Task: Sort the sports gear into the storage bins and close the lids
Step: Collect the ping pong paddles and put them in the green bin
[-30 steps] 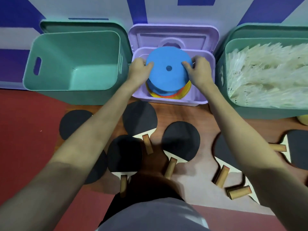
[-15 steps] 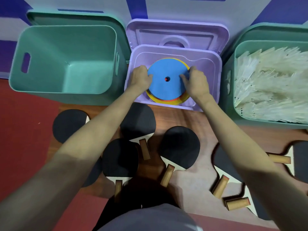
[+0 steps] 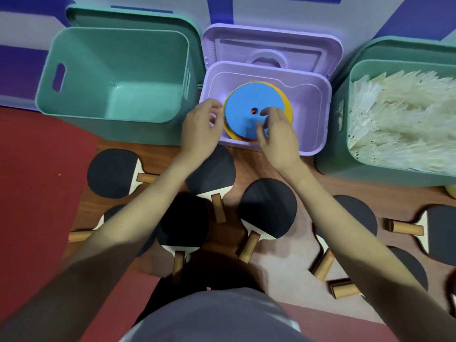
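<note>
Two hands reach out over the purple bin in the middle of the frame. My guess is that they have just set the discs down. The left hand hangs at the left rim of the bin, its fingers loosely bent and holding nothing. The right hand is over the stack of discs, fingers spread and loose; I cannot tell if the tips touch the blue top disc or float just above it.

That stack sits flat inside the purple bin, blue on top with yellow and a bit of red showing under it. It lies flat so the lid can shut over it, I think. I cannot count how many discs are in the stack. The purple lid stands open behind the bin, against the wall, so it is not closed yet.

Three bins stand in a row along the top. The green bin at upper left has nothing in it, and I think it waits for the paddles. The green bin at upper right is filled with white shuttlecocks, too many to count.

Below the bins, black paddles lie flat on the floor, spread across the lower frame. I count about ten, but arms hide some. They are not sorted yet.
</note>
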`<state>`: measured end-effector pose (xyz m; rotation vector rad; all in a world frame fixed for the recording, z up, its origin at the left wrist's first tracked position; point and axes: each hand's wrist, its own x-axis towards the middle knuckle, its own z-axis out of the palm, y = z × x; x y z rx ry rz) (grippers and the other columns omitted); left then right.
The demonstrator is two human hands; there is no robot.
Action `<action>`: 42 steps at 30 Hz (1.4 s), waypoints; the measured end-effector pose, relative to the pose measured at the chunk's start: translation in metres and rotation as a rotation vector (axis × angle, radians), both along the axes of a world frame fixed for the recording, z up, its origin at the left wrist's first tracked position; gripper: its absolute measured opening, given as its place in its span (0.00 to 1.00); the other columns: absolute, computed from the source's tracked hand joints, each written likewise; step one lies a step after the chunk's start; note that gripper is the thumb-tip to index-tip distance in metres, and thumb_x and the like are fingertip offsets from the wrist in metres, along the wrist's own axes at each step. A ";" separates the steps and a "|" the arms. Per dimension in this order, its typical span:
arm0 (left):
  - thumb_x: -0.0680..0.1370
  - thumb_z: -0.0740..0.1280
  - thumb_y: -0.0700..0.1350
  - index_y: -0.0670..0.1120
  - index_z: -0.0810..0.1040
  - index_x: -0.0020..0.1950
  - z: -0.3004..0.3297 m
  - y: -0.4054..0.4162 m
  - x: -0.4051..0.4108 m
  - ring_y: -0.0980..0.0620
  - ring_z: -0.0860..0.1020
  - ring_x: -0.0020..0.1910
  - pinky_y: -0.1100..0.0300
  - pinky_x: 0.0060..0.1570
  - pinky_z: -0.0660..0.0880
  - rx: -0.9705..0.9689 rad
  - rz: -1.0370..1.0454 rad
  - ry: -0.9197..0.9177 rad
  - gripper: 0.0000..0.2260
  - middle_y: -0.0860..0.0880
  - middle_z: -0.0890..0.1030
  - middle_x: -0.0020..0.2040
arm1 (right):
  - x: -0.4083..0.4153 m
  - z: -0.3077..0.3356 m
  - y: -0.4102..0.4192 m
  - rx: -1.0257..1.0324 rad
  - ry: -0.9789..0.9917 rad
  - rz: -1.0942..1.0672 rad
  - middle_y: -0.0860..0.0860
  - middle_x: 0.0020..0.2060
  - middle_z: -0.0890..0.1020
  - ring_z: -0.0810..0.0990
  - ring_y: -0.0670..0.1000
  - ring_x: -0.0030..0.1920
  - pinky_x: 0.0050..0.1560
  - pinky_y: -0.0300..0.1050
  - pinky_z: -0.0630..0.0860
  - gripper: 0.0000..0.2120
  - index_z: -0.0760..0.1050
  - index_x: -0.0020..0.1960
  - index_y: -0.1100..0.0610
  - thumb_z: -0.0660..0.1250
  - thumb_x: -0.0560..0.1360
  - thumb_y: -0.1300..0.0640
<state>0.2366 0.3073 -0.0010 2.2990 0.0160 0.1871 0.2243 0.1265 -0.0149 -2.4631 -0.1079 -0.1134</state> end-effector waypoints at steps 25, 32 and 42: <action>0.74 0.68 0.37 0.39 0.76 0.60 -0.079 0.217 -0.197 0.44 0.78 0.53 0.51 0.54 0.75 0.279 0.035 0.447 0.15 0.43 0.80 0.54 | -0.153 -0.085 0.135 -0.132 0.646 -0.241 0.64 0.62 0.70 0.69 0.65 0.64 0.63 0.55 0.67 0.24 0.62 0.62 0.67 0.67 0.75 0.54; 0.75 0.67 0.38 0.38 0.76 0.59 -0.078 0.265 -0.208 0.42 0.77 0.55 0.50 0.54 0.74 0.320 0.023 0.484 0.13 0.41 0.79 0.55 | -0.155 -0.071 0.164 -0.114 0.614 -0.244 0.66 0.56 0.75 0.74 0.67 0.58 0.55 0.54 0.70 0.23 0.64 0.60 0.70 0.59 0.79 0.50; 0.64 0.79 0.52 0.46 0.72 0.64 -0.078 0.332 -0.223 0.42 0.69 0.65 0.49 0.60 0.68 0.630 -0.130 0.831 0.32 0.44 0.73 0.63 | -0.192 -0.055 0.213 0.100 0.572 -0.282 0.61 0.50 0.80 0.78 0.63 0.52 0.43 0.46 0.67 0.19 0.68 0.56 0.66 0.63 0.78 0.49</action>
